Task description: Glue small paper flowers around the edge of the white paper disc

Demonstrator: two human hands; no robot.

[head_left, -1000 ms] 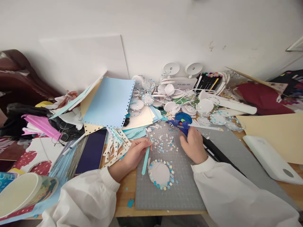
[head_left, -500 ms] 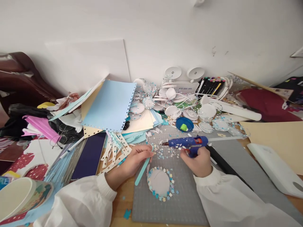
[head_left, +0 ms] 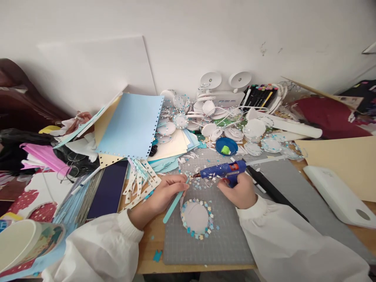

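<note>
My left hand (head_left: 170, 192) pinches a flat light-teal stick (head_left: 175, 205), its lower end slanting down toward the mat. My right hand (head_left: 240, 191) is wrapped round the handle of a blue hot glue gun (head_left: 223, 170) spotted with white bits. The gun's nozzle points left and is close to the top of the stick at my left fingertips; whether they touch I cannot tell. Below lies a white disc (head_left: 196, 216) ringed with small blue, white and cream stars, on a grey cutting mat (head_left: 223, 243). Small loose stars (head_left: 202, 187) are scattered under the gun.
Behind the mat sit a blue dish (head_left: 226, 146) with a green piece and many white discs (head_left: 255, 128). Punched blue paper (head_left: 132, 125), a dark-screened phone (head_left: 108, 191) and a cup (head_left: 26, 243) are at left. A white device (head_left: 337, 196) lies right.
My right hand has brought the glue gun leftward, its nozzle now close to the stick's top end. My left hand still holds the stick. The whole view has shifted slightly.
</note>
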